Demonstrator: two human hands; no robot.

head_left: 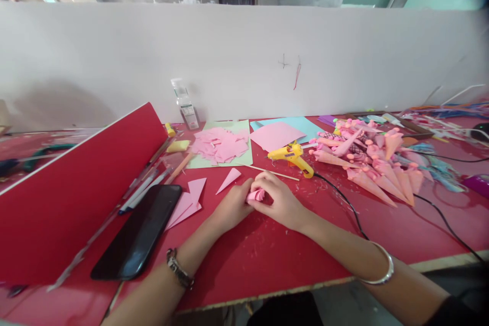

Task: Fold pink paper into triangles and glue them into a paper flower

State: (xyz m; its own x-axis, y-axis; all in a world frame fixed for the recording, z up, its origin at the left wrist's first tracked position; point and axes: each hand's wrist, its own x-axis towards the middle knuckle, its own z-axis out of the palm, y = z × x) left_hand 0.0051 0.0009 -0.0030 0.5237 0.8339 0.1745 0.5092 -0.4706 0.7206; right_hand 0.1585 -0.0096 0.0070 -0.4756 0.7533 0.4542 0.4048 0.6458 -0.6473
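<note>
Between both hands is a piece of pink paper (256, 195) curled into a roll, its layered edges facing right. My left hand (236, 204) is closed around its left side, the fingers partly hidden. From the right, my right hand (280, 198) curves over the roll, thumb below and fingers above, gripping it. Just beyond the left hand lies a finished-looking pink paper cone (228, 180). Several flat pink paper pieces (191, 201) rest to the left, beside the black phone (143, 229). A thin wooden stick (277, 173) lies behind the hands.
A yellow glue gun (292, 157) with a black cord lies behind the right hand. Pink paper scraps (219, 145) cover a pale green sheet. Many pink cones (378, 158) are piled at right. A red board (84, 198) stands at left; a clear bottle (186, 107) stands behind.
</note>
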